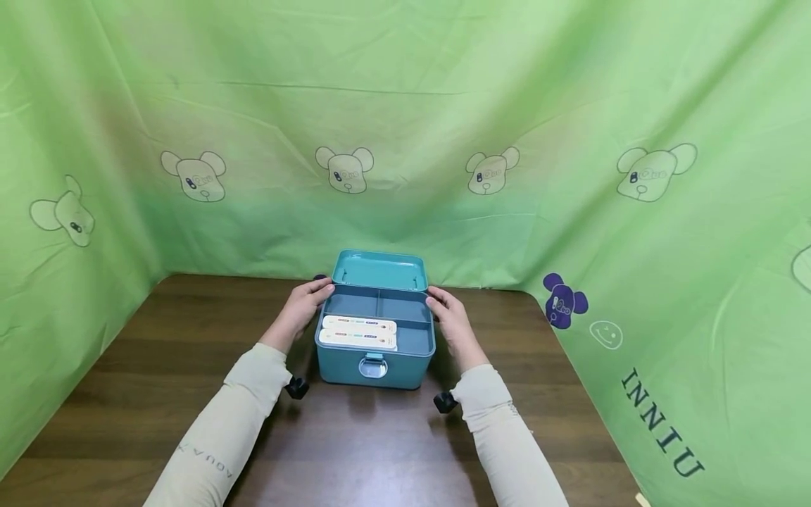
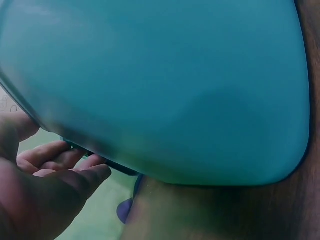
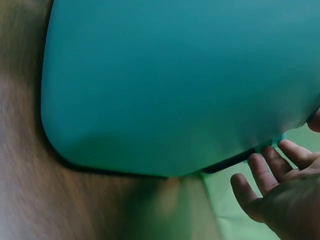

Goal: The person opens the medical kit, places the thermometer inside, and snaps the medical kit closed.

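A turquoise storage box (image 1: pixel 345 370) with a front latch (image 1: pixel 373 365) stands on the table, its lid (image 1: pixel 380 270) tipped back. Inside are dividers, with two long white printed packs (image 1: pixel 357 339) lying in the front compartment. My left hand (image 1: pixel 302 306) touches the back left corner, thumb at the rim. In the left wrist view its loosely bent fingers (image 2: pixel 65 159) lie behind the box by the lid. At the back right corner is my right hand (image 1: pixel 453 320), thumb on the rim; the right wrist view shows its fingers (image 3: pixel 262 172) spread near the lid's edge.
The brown wooden table (image 1: pixel 190 366) extends on all sides of the box. A green curtain (image 1: pixel 418 211) with mouse-head prints hangs close behind and at both sides. Black wrist-mounted pieces (image 1: pixel 296 387) sit low beside the box. A small pale object (image 1: pixel 643 500) shows at the lower right.
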A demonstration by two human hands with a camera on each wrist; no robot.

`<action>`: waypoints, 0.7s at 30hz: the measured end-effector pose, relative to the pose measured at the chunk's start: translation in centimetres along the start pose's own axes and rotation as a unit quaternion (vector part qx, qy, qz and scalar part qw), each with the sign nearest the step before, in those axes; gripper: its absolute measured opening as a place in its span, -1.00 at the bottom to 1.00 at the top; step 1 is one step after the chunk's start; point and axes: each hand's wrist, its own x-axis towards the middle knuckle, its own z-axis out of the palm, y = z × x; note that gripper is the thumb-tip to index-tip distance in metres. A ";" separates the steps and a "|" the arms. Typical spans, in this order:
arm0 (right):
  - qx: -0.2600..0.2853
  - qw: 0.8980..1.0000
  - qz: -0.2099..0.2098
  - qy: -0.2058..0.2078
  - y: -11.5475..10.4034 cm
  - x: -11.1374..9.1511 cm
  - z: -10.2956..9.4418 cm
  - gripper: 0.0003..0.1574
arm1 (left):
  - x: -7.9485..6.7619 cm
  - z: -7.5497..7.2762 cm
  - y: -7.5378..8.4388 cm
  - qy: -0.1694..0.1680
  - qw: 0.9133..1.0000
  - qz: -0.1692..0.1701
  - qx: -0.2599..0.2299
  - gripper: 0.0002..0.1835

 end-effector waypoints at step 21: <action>0.024 0.999 -0.003 -0.040 -0.9 0.4 -0.4 -0.35 | 0.4 0.0 -0.5 -0.003 0.997 0.065 -0.033 -0.43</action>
